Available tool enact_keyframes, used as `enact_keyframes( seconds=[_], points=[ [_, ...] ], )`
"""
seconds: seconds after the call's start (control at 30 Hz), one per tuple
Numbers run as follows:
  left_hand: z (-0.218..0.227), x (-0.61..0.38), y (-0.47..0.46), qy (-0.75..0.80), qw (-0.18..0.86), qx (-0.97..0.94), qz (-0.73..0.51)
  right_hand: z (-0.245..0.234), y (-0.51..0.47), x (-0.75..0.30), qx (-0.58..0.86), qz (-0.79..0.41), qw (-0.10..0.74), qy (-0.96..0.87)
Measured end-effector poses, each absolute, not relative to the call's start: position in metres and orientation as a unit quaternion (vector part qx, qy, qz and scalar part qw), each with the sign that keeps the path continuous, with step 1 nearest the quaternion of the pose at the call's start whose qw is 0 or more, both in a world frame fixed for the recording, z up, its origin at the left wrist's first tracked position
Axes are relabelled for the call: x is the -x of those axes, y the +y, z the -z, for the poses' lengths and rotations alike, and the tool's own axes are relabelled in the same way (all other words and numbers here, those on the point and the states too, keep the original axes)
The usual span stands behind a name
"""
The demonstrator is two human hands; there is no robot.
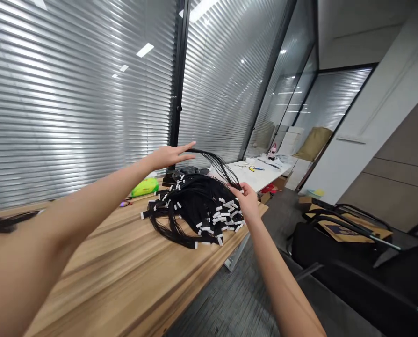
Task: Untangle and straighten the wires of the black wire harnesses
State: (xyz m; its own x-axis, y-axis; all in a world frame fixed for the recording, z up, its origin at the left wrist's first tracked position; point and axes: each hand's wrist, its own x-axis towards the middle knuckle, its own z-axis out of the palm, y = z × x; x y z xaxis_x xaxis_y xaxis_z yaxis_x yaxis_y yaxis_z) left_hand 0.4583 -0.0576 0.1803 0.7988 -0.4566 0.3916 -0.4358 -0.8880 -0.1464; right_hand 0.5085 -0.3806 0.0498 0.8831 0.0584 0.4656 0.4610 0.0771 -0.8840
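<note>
A bundle of thin black wires (218,161) arches through the air between my two hands. My left hand (170,157) has one end of it in the gap between its fingers, whose tips stand apart. At the other end my right hand (246,196) pinches the wires, thumb against fingers, just above the right side of a pile. That pile of black wires (198,194) lies on the wooden table (132,257), with many white end pieces (225,215) sticking out around its edges. Whether the raised bundle has white ends is hidden by my hands.
Behind the pile are a bright green-yellow case (145,186) and a dark object (190,172). More black wires (10,221) lie at the far left. A white table (265,173) with small tools stands beyond. Black chairs (335,262) are on the right; a blind-covered glass wall is behind.
</note>
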Motion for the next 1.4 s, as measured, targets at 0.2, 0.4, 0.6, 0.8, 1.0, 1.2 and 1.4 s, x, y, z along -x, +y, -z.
enact_keyframes(
  seconds=[0.2, 0.4, 0.6, 0.8, 1.0, 1.2, 1.4],
  points=[
    [-0.1, -0.527, -0.095, 0.15, -0.038, 0.976, 0.153, -0.011, -0.388, -0.543, 0.76, 0.147, 0.621, -0.122],
    [-0.07, -0.538, -0.08, 0.113, -0.083, 0.98, 0.139, 0.004, -0.383, -0.551, 0.767, 0.177, 0.608, -0.102],
    [-0.093, -0.503, -0.054, 0.124, -0.094, 0.975, 0.158, -0.015, -0.406, -0.519, 0.702, 0.292, 0.646, -0.075],
    [-0.043, -0.325, -0.018, 0.174, -0.084, 0.979, 0.059, 0.014, -0.378, -0.415, 0.685, 0.238, 0.652, -0.219],
    [0.006, -0.08, 0.041, -0.048, -0.072, 0.996, 0.032, 0.056, -0.323, -0.313, 0.663, 0.059, 0.604, -0.438],
    [-0.007, 0.14, 0.101, -0.443, 0.056, 0.891, 0.079, 0.095, -0.279, -0.253, 0.668, -0.155, 0.511, -0.518],
    [-0.018, 0.253, 0.105, -0.586, 0.113, 0.797, 0.09, 0.106, -0.231, -0.198, 0.678, -0.251, 0.389, -0.571]
  ],
)
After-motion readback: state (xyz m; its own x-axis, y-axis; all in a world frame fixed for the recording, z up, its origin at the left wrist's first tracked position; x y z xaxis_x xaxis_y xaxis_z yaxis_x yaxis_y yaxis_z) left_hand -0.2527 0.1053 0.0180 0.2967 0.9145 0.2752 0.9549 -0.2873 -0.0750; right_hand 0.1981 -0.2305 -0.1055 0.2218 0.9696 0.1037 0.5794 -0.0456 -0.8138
